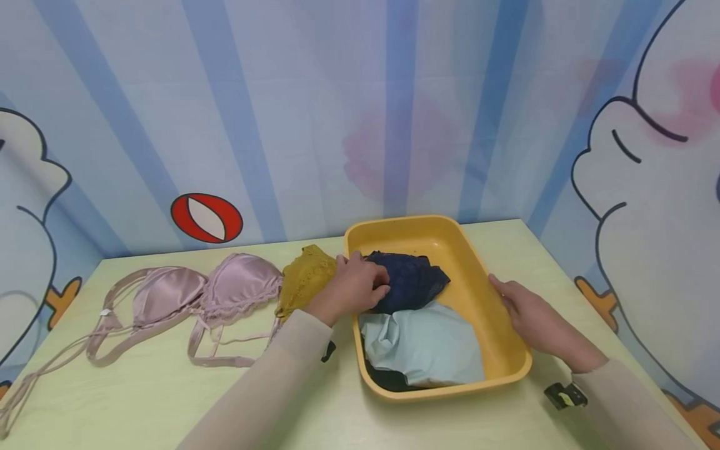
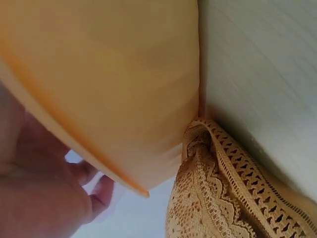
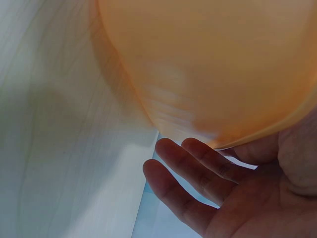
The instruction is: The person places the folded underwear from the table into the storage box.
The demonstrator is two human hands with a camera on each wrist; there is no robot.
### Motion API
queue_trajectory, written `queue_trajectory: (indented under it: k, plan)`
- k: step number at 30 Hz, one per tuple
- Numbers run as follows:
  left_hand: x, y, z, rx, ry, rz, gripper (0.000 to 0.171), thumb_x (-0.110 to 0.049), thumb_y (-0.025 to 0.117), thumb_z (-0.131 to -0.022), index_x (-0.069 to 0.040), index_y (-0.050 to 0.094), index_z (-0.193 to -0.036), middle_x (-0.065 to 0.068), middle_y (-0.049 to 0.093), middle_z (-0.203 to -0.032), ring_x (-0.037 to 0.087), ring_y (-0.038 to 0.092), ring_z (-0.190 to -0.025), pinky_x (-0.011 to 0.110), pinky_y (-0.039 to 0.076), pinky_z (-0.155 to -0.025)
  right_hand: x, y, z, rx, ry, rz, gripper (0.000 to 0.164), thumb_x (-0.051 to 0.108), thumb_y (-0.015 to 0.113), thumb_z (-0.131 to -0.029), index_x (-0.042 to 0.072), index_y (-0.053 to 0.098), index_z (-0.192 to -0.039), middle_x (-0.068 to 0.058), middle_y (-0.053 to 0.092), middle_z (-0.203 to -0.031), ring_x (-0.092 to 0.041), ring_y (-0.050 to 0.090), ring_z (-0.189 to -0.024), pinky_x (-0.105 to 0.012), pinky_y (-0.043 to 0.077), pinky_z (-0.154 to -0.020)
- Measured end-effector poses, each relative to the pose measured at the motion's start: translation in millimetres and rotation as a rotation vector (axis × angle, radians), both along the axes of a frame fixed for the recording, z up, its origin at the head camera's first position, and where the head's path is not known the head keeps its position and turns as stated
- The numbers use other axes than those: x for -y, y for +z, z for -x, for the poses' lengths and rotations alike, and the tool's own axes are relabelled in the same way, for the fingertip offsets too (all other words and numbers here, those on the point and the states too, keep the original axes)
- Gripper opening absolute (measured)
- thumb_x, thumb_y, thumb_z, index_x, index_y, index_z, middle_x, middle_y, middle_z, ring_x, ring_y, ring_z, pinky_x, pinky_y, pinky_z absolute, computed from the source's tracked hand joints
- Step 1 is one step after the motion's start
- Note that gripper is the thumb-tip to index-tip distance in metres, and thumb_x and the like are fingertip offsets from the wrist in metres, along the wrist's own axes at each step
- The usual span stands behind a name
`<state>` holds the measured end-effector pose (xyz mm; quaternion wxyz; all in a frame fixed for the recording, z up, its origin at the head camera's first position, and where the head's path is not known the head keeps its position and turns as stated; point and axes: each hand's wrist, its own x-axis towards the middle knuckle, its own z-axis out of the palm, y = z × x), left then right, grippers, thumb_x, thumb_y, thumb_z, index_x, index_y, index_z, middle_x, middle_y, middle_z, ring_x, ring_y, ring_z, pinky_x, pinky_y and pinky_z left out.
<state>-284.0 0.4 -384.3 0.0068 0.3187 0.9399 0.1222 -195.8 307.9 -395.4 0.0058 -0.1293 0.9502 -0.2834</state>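
The yellow tub (image 1: 464, 290) rests on the bench (image 1: 140, 400). The navy lace garment (image 1: 413, 278) lies in its left half, just behind the pale bundle (image 1: 424, 344). The left hand (image 1: 351, 284) reaches over the tub's left rim with its fingers bent at the navy lace; whether they pinch the cloth or only touch it cannot be told. The right hand (image 1: 531, 315) holds the right rim lightly, its other fingers loose and spread outside the wall.

The step seems to be settling the navy piece in the tub. That is probably best done with small movements of the left fingertips, pressing the lace flat rather than dragging it, since lace could snag or bunch. The right hand would do well to keep the rim steady, because a sideways push might slide the tub. A bare strip of floor shows to the right, so the folds could be eased that way without crowding the bundle. The left wrist calls for care: the mustard bra (image 1: 306, 275) sits close beside the tub's outer wall, with the pink satin bra (image 1: 242, 281) next to it.
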Motion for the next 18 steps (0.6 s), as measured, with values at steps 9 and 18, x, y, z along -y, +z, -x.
queue_trajectory:
  k: [9,18]
  plan:
    - [4,-0.3,-0.5,0.047,0.038,0.087,0.036,-0.027,0.053,-0.097,-0.019,0.058,-0.131,-0.001,0.061,-0.121,0.024,0.043,-0.106,0.044,0.023,-0.087,2,0.0,0.2,0.01,0.007,-0.003,0.045,0.016,0.032,-0.105,-0.01,0.033,-0.141,-0.019,0.056,-0.108,-0.022,0.058,-0.088,-0.038,0.048,-0.073]
    - [35,15.0,1.9,-0.094,0.055,-0.147,0.028,-0.02,0.055,-0.096,-0.013,0.062,-0.122,0.004,0.062,-0.12,0.026,0.044,-0.107,0.048,0.024,-0.092,0,0.8,-0.1,0.02,-0.001,0.009,0.045,0.017,0.032,-0.105,-0.011,0.032,-0.141,-0.018,0.055,-0.105,-0.021,0.057,-0.087,-0.038,0.047,-0.072]
